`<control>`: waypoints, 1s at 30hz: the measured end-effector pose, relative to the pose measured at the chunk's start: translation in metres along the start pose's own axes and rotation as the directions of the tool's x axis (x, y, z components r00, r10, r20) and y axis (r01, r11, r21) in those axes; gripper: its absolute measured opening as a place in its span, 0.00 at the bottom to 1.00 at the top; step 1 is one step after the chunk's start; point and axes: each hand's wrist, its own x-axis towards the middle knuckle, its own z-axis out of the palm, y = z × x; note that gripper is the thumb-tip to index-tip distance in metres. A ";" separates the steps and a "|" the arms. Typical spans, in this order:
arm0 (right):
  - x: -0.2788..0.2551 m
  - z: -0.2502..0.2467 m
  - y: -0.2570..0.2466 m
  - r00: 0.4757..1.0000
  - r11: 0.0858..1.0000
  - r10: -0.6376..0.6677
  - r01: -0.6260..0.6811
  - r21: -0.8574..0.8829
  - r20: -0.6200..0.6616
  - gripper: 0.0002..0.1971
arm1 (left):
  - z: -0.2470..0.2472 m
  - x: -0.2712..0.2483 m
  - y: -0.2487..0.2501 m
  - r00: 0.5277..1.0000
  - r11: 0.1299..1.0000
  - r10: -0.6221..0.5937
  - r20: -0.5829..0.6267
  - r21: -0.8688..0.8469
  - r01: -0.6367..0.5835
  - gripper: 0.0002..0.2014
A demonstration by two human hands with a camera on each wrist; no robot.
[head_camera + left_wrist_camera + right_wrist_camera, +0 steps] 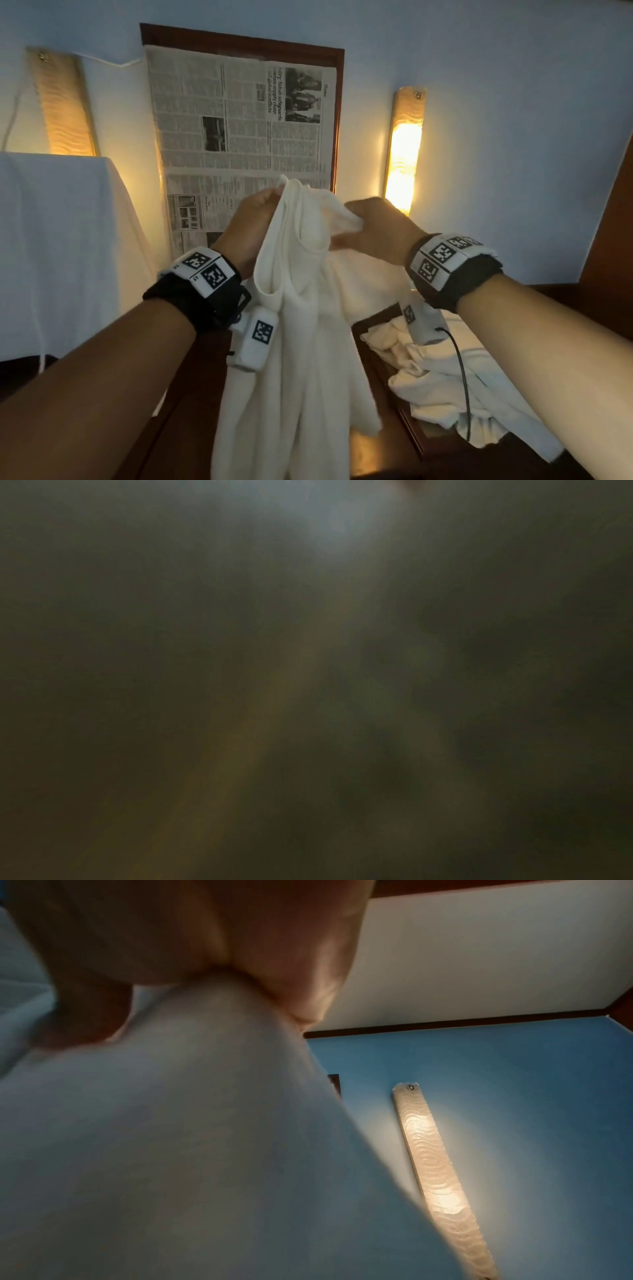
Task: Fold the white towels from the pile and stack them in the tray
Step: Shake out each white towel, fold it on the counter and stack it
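Above the dark counter (383, 455), both hands hold one towel (301, 342) aloft: left hand (255, 226) pinching its top edge, right hand (373, 229) bunching the cloth beside it. Pile (445, 377) lies near right. Step judged: finding corners. Next: spread the edge taut before folding. Tray not identifiable.

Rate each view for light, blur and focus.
Head view: dim, warm glare from the lit wall lamp, sharp white towel. Left wrist view: dark, smeared, unreadable. Right wrist view: right hand blurred and out of focus.
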 end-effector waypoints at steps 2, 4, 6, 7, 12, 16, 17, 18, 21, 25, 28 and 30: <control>-0.009 0.007 0.016 0.993 0.997 0.079 -0.078 -0.018 0.090 0.10 | -0.008 -0.002 0.008 0.999 1.000 0.016 -0.036 0.022 -0.015 0.13; -0.017 0.014 0.040 0.982 0.988 0.151 -0.150 -0.022 0.110 0.13 | -0.012 -0.002 0.014 0.999 0.999 0.038 -0.026 0.039 -0.037 0.14; -0.022 0.017 0.060 0.971 0.980 0.198 -0.195 -0.036 0.136 0.17 | -0.012 -0.004 0.019 0.998 0.995 0.067 -0.020 0.076 -0.066 0.15; -0.026 0.018 0.065 0.966 0.977 0.215 -0.211 -0.043 0.142 0.17 | -0.010 -0.006 0.021 0.996 0.992 0.080 -0.024 0.099 -0.078 0.15; -0.028 0.008 0.080 0.972 0.971 0.235 -0.234 0.045 -0.012 0.13 | -0.006 -0.012 0.027 0.992 0.984 0.128 -0.006 0.123 -0.126 0.14; -0.013 -0.012 0.075 0.952 0.982 0.171 -0.145 0.119 -0.255 0.12 | -0.015 -0.015 0.032 0.977 0.977 0.097 0.188 0.170 -0.129 0.13; -0.009 -0.018 0.067 0.939 0.985 0.144 -0.107 0.133 -0.311 0.13 | -0.018 -0.015 0.033 0.966 0.975 0.075 0.249 0.187 -0.124 0.13; -0.004 -0.023 0.057 0.927 0.987 0.115 -0.067 0.144 -0.358 0.13 | -0.019 -0.015 0.035 0.956 0.973 0.059 0.287 0.197 -0.119 0.13; 0.004 -0.035 0.018 0.897 0.974 0.020 0.082 0.211 -0.442 0.09 | -0.023 -0.011 0.040 0.962 0.990 0.060 0.267 0.109 -0.092 0.14; 0.004 -0.042 -0.035 0.932 0.894 -0.104 0.241 0.378 -0.349 0.04 | -0.024 -0.008 0.054 0.979 0.989 0.144 0.147 0.011 -0.148 0.16; 0.005 -0.049 -0.059 0.947 0.868 -0.189 0.285 0.406 -0.259 0.06 | -0.020 -0.008 0.059 0.969 0.975 0.219 0.114 -0.049 -0.215 0.15; 0.007 -0.055 -0.069 0.942 0.844 -0.224 0.315 0.433 -0.249 0.06 | -0.018 -0.007 0.058 0.966 0.966 0.245 0.085 -0.103 -0.236 0.13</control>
